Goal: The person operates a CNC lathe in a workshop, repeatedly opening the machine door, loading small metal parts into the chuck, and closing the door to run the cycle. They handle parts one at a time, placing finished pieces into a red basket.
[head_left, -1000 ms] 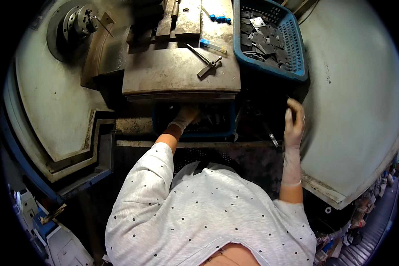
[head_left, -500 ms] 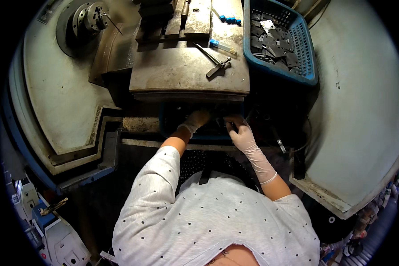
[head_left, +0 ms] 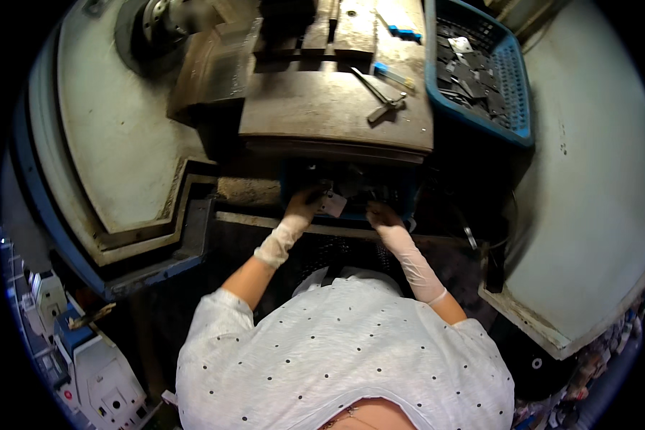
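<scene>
My left hand, in a pale glove, is closed on the edge of a light flat metal plate with small holes. That plate is held over a dark-blue basket in the shadow under the machine table. Another dark plate shows dimly beside it. To the right, my gloved right hand is at the same basket's near side, its fingers curled in. Whatever those fingers hold, if anything, is lost in the shade.
The machine's metal table overhangs the lower basket. On it lie a T-shaped clamping tool, a clear tube with a blue cap and blue pieces. A blue basket of metal plates stands right; a chuck is far left.
My left hand has drawn back toward me and now shows a light plate in its fingers. The right hand has turned and its fingers curl more. The whole view has shifted slightly.
</scene>
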The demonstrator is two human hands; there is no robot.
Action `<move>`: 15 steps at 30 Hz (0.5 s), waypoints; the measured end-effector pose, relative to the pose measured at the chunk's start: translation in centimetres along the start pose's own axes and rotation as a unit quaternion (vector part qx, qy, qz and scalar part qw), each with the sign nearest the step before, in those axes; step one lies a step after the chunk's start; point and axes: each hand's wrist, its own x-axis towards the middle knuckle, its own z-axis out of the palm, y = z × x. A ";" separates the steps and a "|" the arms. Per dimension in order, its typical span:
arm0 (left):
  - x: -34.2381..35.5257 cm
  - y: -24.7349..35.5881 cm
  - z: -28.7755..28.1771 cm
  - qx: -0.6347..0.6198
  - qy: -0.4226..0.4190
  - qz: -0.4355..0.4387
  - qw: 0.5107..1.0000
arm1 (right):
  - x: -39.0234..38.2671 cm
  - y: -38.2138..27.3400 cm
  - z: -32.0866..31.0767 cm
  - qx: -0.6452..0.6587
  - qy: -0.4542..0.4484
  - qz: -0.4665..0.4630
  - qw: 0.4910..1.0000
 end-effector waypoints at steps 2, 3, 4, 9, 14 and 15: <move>-3.0 2.5 -0.8 -0.048 0.071 0.012 0.996 | 1.6 -2.0 2.7 0.049 -0.076 0.019 0.996; -3.8 3.2 -1.5 -0.041 0.118 -0.020 0.992 | 2.3 -3.9 3.7 0.080 -0.147 0.055 0.984; -4.4 3.6 -2.1 -0.073 0.159 -0.012 0.984 | 3.0 -5.4 4.7 0.107 -0.219 0.089 0.966; -7.0 7.3 -4.6 -0.109 0.252 0.066 0.959 | 4.2 -9.3 9.6 0.187 -0.337 0.111 0.916; -7.8 8.2 -6.1 -0.268 0.154 0.136 0.941 | 3.9 -11.4 12.6 0.462 -0.421 0.222 0.749; -7.7 8.5 -6.7 -0.368 0.043 0.105 0.923 | 4.0 -11.8 13.4 0.501 -0.459 0.220 0.700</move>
